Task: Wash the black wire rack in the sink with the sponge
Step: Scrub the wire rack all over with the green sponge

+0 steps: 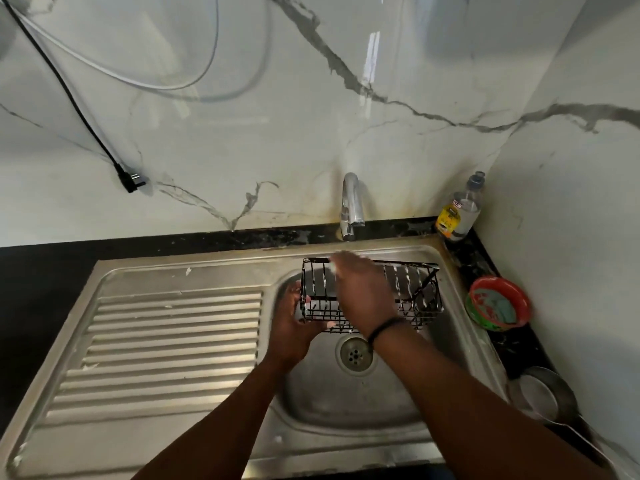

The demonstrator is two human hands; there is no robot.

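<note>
- Worktop [41, 271]: dark, matt; white marble-look wall panels [277, 133] with grey veins, glossy, behind and to the right.
- Sink [398, 393]: brushed steel, round-cornered basin, ribbed draining board [166, 348] on the left; chrome tap [351, 206] at the back rim.
- Black wire rack [412, 289]: box-shaped, thin bars streaked with foam, held over the basin above the drain [355, 353].
- Left hand [294, 327]: fingers curled round the rack's left end.
- Right hand [363, 292]: across the rack; fingers blurred, cannot tell their state; sponge not discernible.
</note>
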